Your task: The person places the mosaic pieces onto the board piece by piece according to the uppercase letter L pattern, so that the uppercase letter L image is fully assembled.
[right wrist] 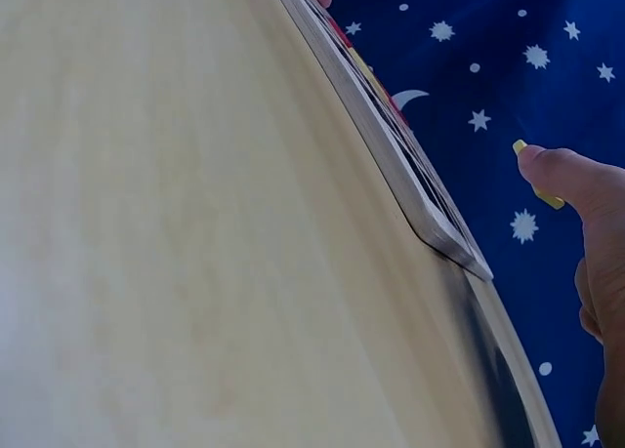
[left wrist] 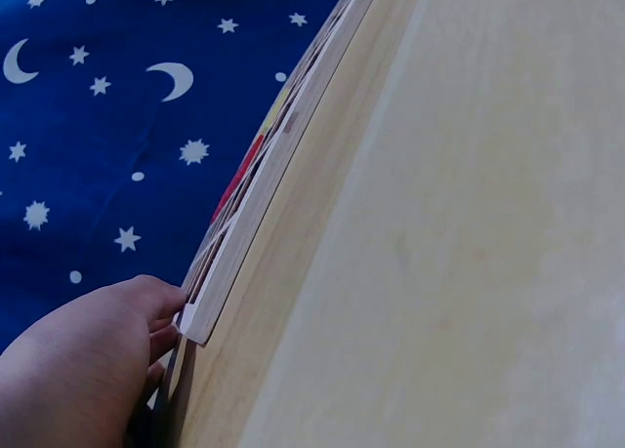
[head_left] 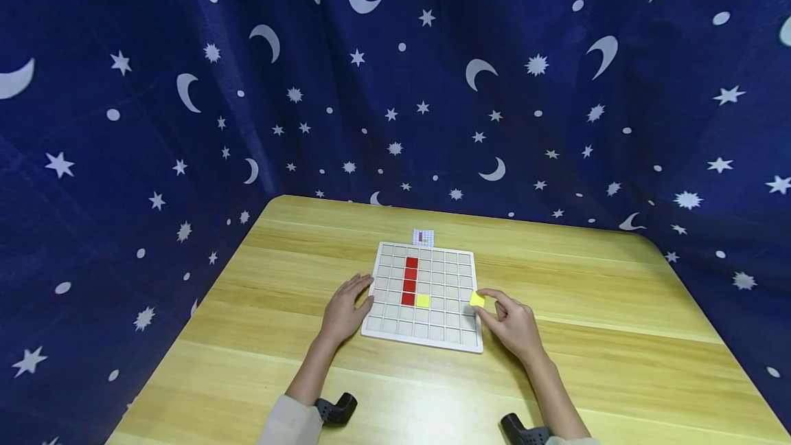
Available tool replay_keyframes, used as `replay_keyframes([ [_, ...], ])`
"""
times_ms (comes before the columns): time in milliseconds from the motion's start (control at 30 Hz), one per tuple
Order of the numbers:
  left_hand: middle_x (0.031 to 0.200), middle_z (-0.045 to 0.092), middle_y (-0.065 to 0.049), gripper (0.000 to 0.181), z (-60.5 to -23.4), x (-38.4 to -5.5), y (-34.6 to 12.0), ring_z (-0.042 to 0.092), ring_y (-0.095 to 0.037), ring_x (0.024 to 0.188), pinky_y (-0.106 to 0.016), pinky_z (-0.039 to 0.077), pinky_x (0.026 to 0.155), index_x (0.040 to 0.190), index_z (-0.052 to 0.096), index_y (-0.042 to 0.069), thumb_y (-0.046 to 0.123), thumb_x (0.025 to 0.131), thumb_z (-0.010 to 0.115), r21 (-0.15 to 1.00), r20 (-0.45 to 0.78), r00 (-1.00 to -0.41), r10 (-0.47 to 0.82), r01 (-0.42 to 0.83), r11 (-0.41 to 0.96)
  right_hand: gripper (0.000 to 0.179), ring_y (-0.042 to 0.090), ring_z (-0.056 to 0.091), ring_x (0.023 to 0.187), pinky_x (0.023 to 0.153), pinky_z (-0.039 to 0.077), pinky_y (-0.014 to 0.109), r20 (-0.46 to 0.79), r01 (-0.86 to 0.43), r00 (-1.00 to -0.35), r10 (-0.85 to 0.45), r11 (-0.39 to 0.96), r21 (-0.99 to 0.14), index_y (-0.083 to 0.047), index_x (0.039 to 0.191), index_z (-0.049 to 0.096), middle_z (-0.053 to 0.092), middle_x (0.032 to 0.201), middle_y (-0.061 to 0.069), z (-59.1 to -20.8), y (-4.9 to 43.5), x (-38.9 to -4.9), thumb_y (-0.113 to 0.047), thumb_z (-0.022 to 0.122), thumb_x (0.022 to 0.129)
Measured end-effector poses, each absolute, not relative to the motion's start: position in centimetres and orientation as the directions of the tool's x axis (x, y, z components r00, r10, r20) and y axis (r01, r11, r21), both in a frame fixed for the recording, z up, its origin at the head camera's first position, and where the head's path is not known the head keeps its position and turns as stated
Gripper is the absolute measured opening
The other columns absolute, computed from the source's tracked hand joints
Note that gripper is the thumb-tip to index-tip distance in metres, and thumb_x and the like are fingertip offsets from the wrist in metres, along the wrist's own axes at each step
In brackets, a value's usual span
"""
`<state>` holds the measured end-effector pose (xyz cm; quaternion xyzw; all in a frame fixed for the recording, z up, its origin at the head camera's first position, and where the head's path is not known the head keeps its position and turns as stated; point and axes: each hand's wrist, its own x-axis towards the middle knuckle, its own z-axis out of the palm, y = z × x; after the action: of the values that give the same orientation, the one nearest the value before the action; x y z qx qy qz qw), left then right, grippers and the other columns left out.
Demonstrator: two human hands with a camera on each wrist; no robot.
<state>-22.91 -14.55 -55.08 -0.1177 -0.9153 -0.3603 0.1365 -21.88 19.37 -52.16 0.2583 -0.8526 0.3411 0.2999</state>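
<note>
A white grid board [head_left: 395, 328] lies on the table, its squares edged by raised lines. Red square tiles [head_left: 410, 286] fill a column of several cells left of its middle, and one yellow tile [head_left: 423, 301] sits beside the lowest red one. My right hand [head_left: 514, 327] pinches another yellow square tile [head_left: 477, 299] between thumb and fingers, over the board's right edge. In the right wrist view that tile [right wrist: 549, 198] is held up above the board's level. My left hand [head_left: 345, 309] rests at the board's left edge, thumb and fingertips right at the rim.
Behind the board lies a small printed card [head_left: 423, 237] with a grid and a coloured pattern. The wooden table [head_left: 259, 362] extends around the board. A dark blue curtain [head_left: 395, 88] with moons and stars hangs beyond its back and sides.
</note>
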Motion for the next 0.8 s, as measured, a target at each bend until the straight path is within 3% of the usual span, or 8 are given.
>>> replay_keyframes([
  [800, 0.13, 0.054, -0.007, 0.038, -55.0, -22.9, -14.5, 0.04, -0.025, 0.127, -0.039, 0.025, 0.11, 0.124, 0.058, 0.006, 0.021, 0.089, 0.061, 0.626, 0.337, -0.934, 0.12, 0.317, 0.712, 0.03, -0.005, 0.02, 0.047, 0.038, 0.024, 0.016, 0.636, -0.627, -0.728, -0.257, 0.624, -0.466, -0.013, 0.098, 0.068, 0.027, 0.051, -0.015, -52.1, 16.4, -22.8, -0.013, 0.079, 0.071],
])
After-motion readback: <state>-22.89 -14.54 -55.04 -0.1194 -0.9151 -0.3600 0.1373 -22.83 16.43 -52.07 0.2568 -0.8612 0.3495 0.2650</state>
